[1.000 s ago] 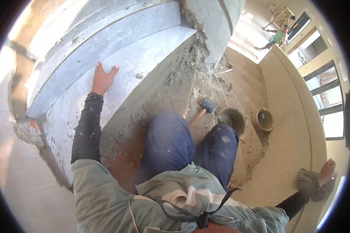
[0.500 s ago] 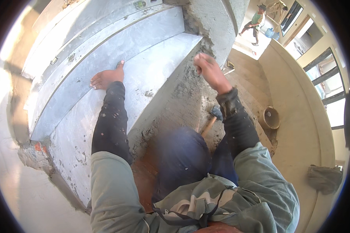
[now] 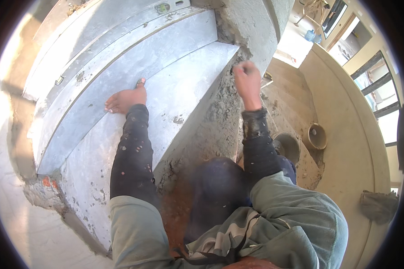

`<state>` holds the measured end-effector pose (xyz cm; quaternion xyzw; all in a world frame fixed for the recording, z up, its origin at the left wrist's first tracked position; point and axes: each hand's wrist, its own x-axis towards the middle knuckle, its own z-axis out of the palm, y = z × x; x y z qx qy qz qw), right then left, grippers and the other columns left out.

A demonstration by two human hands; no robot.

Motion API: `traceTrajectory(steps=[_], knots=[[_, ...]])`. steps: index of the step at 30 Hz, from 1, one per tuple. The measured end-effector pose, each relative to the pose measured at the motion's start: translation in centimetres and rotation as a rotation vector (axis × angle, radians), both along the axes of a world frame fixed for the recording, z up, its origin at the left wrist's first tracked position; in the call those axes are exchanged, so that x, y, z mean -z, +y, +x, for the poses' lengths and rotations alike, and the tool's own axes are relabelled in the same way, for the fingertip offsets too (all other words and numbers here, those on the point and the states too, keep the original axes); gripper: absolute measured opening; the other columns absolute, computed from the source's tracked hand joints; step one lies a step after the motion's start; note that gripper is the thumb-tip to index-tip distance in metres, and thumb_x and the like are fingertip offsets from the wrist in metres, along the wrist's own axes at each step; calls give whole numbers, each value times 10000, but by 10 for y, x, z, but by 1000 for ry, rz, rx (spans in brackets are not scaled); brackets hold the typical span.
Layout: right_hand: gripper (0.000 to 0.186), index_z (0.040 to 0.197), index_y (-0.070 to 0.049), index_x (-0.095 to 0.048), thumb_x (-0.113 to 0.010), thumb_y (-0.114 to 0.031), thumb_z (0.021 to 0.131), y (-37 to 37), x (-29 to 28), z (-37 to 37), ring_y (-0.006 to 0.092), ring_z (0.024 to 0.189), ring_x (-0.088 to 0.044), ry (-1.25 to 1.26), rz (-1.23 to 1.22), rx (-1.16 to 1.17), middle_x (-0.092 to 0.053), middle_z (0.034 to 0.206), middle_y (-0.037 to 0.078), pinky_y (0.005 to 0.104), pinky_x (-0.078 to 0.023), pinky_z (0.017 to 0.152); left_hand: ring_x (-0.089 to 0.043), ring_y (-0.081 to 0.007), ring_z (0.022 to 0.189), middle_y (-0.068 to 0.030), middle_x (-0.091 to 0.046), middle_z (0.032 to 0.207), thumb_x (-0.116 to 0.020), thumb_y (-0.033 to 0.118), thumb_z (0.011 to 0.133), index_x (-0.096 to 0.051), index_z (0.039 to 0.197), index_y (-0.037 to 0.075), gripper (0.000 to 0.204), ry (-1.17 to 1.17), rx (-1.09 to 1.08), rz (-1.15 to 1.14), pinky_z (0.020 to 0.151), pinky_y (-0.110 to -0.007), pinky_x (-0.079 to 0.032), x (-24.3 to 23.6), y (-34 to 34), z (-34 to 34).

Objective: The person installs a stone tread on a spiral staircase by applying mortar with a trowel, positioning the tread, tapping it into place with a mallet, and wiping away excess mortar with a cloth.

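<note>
My left hand (image 3: 128, 97) rests open on the grey stone riser (image 3: 175, 33) at the joint with the pale tread slab (image 3: 184, 80). My right hand (image 3: 248, 80) is raised near the slab's far end, by rough mortar (image 3: 222, 103) along the broken column edge; its fingers are curled, and whatever they might hold is hidden. A spirit level (image 3: 163, 7) with a green vial lies along an upper step. Below my hands my knees are bent over the dusty stair.
A curved plastered wall (image 3: 345, 125) borders the right, with a grey cloth (image 3: 378, 207) on it. Two round buckets (image 3: 317, 136) (image 3: 286, 145) stand on lower steps. The rough column (image 3: 251, 31) rises ahead; water jugs (image 3: 310, 36) and a wooden stand (image 3: 310, 10) are on the floor beyond.
My right hand has come from the cloth on the right wall up to the mortar edge. My left hand has turned sideways along the riser. The person beyond the stairs has left view.
</note>
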<state>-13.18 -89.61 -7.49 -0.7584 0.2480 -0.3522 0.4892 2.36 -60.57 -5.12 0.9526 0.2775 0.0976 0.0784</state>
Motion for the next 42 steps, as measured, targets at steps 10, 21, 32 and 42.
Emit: traceTrajectory(steps=[10,21,32,42], knots=[[920,1361,18,-538,-867,-504,678,-79,251,-142,431,1163,-624,1071,-70,-356,-655,1165,278,450,-505,1021,-144,-568,1496,-524,-133,1514,-717,791,719,-47,1424,-324,1479,-41,65,-47,1253,-538,-128,4,-19,-3],[736,1197,-18,-705,-902,-426,617,-85,219,-158,345,1066,-703,1462,-172,-428,-712,1155,239,417,-575,895,-138,-551,1505,-518,-104,1525,-724,779,726,-11,1439,-305,1480,-9,17,-60,1257,-511,-137,2,-18,-3],[648,1202,57,-609,-864,-196,663,-132,71,-266,216,881,-687,284,410,39,-708,1008,123,348,-550,784,-164,-540,1505,-508,-110,1534,-731,783,711,-24,1442,-303,1487,-45,-20,-34,1249,-506,-171,9,-11,8],[791,1340,-13,-482,-886,-201,686,-29,12,-220,194,1083,-613,-428,311,-121,-596,1164,74,331,-497,941,-220,-515,1500,-487,-164,1538,-742,815,667,-57,1453,-289,1517,-48,-64,-24,1251,-483,-192,11,-13,9]])
